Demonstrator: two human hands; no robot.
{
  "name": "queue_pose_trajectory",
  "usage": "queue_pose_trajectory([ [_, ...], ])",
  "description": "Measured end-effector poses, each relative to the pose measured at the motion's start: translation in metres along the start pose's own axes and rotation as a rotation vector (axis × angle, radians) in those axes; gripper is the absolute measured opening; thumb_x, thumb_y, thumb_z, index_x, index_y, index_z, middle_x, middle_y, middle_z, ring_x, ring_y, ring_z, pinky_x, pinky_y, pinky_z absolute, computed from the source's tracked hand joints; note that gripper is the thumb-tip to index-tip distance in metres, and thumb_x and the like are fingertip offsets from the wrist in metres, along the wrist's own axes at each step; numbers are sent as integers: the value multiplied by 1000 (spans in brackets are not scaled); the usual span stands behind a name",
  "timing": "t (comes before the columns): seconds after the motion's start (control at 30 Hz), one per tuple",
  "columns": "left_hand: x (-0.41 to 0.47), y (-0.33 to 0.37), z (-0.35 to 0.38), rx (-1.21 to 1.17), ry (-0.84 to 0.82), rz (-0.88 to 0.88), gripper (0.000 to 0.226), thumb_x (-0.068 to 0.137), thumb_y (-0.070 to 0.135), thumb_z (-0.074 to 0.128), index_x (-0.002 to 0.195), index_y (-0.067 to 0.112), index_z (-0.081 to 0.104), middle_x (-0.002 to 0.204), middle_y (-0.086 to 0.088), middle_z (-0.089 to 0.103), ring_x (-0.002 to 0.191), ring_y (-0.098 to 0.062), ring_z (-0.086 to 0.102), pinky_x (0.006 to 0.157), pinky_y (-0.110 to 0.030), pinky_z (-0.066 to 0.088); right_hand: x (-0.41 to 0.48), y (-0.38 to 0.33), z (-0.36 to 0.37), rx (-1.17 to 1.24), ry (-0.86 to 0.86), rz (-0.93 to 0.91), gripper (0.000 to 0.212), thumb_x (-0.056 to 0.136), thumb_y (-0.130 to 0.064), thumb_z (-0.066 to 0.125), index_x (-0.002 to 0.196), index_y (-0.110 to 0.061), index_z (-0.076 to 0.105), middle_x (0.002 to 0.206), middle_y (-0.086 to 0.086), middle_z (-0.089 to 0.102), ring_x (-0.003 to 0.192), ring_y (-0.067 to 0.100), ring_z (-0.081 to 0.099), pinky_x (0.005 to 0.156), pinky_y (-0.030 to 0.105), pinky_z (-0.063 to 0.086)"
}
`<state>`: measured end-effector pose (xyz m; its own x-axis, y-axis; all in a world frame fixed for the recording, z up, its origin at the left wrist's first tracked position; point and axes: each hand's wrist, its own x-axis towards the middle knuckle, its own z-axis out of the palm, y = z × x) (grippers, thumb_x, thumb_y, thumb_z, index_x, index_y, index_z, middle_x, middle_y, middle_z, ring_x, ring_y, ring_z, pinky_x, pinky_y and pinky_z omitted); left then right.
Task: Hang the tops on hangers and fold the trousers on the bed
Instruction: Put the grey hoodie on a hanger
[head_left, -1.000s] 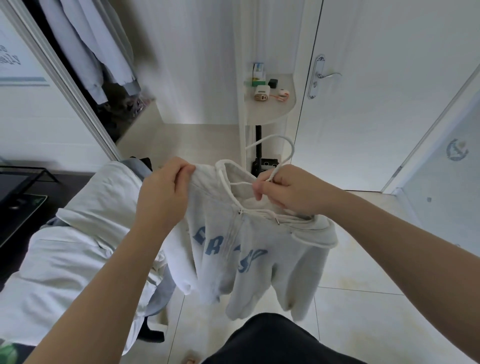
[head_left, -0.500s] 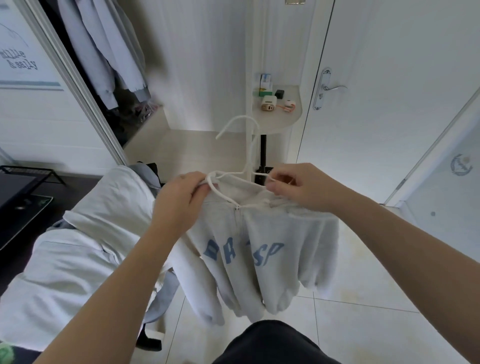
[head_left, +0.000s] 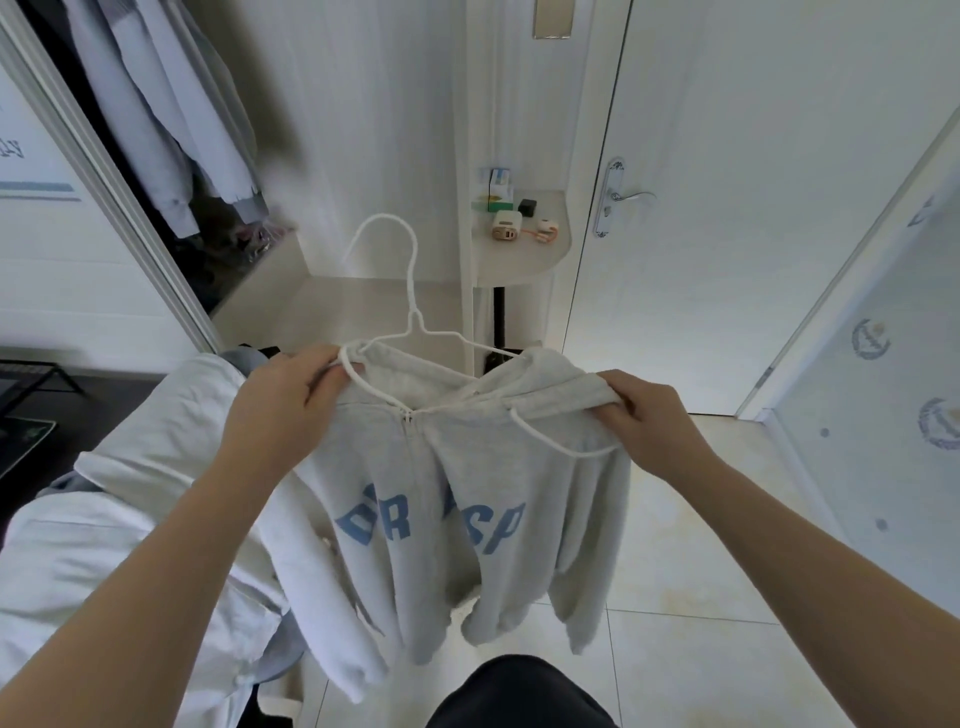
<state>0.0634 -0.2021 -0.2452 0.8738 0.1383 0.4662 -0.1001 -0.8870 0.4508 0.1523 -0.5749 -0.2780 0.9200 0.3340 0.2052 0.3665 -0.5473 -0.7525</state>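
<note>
White clothes pile (head_left: 130, 519) beside hoodie (head_left: 519, 467)

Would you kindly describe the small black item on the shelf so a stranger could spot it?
Look left of the white door to the rounded shelf beside its handle. On it, just behind the beige gadget, sits the black cube, the only dark item there.

Matt cloth hoodie (head_left: 467, 467), glossy floor tiles (head_left: 701, 649)
</note>
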Motion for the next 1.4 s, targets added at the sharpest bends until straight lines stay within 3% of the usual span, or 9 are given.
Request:
queue_pose_trajectory([
  [0.3,-5,9,4,71,-156,101,27,100,43,45,94,28,67,83,2,65,80,-21,58,66,-38,47,15,-48,-15,-38,69,-212,37,87,-36,40,108,-27,69,85,-9,69,77,4,62,70,29,47],
  [0.53,2,36,4,35,-142,272,37,98,47,38,90,23,65,71,22,51,67,-8,47,59,-22,35,75,-106,-12,33,188,-214,33,96,-12,48,78,-35,64,73,-23,62,69,1,53,64,19,38],
  [0.73,10,33,-7,66,-178,331,48,99,68,27,85,31,55,65,18,50,64,-12,50,54,-35,42,111,-148,-21,134,277,-257,25,94,-8,46,75,-11,61,74,8,61,71,12,49,67,29,39],
  [0.8,10,38,-7,2,-121,316,39,99,52,41,79,22,54,64,11,51,64,-16,51,56,-39,44,124,-142,-15,-43,69,-100,28,93,-5,43,74,-14,60,73,4,57,71,18,49,70,31,39],
  [0.9,11,42,-7,-49,-35,226,40,97,45,44,81,14,63,67,4,59,68,-19,57,62,-41,46,116,-120,-9,-219,-493,136,45,94,-6,48,135,-21,60,117,2,61,98,22,60,79,36,51],
  [1.0,5,33,-6,-111,24,112,49,97,50,43,87,8,67,70,-4,64,69,-23,60,65,-42,47,87,-102,-13,-86,-520,145,42,101,-30,53,143,-32,53,138,-9,58,125,15,54,106,36,45],
  [1.2,2,21,-13,-142,102,-40,37,100,38,55,76,9,59,62,-7,53,65,-27,54,64,-44,46,32,-39,-25,73,-249,168,64,93,-71,42,99,-15,71,97,-9,71,87,12,65,85,36,48],
  [1.3,5,26,-11,-70,55,-17,30,102,34,56,84,12,65,68,-4,62,67,-26,59,66,-44,49,24,-29,-21,-29,-208,67,54,98,-58,48,67,-15,47,61,-13,44,57,9,41,61,31,32],
  [1.4,7,41,-5,-44,-35,77,35,99,43,48,90,17,69,75,3,66,70,-20,59,67,-40,50,26,-52,-18,-141,-278,-15,47,99,-54,50,66,-20,48,58,-15,45,54,5,42,58,26,32],
])
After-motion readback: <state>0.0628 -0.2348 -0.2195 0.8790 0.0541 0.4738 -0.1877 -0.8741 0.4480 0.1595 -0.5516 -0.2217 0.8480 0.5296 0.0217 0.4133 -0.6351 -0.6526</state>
